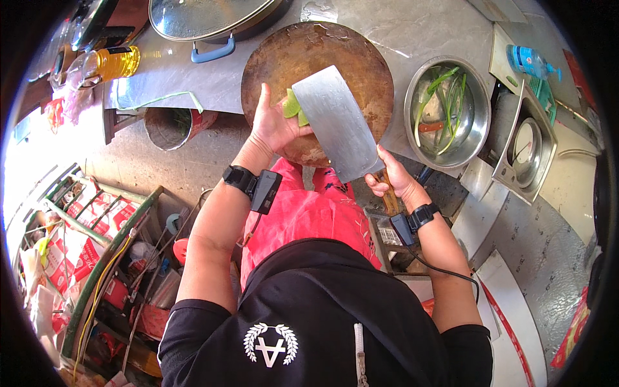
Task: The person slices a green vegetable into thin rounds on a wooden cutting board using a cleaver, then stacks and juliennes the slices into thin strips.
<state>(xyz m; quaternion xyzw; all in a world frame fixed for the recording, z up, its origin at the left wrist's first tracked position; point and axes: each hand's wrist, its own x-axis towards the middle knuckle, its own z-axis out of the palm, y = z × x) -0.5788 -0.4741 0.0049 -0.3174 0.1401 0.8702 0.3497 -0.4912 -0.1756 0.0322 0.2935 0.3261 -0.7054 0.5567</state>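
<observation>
In my right hand (394, 179) is the wooden handle of a Chinese cleaver (336, 123). Its broad, wet blade slants up and left above a round wooden chopping board (316, 46). My left hand (274, 123) has its palm up and thumb spread, its fingertips hidden behind the blade. Light green vegetable pieces (291, 104) lie on its fingers against the blade's left edge. How far they reach under the blade is hidden.
Right of the board stands a steel basin (483, 113) holding scallions (452, 104) and a wood-handled knife (430, 126). A lidded pan (213, 19) sits behind. Left are an oil bottle (116, 63) and a bucket (167, 133) below the counter edge. A steel sink (508, 169) is far right.
</observation>
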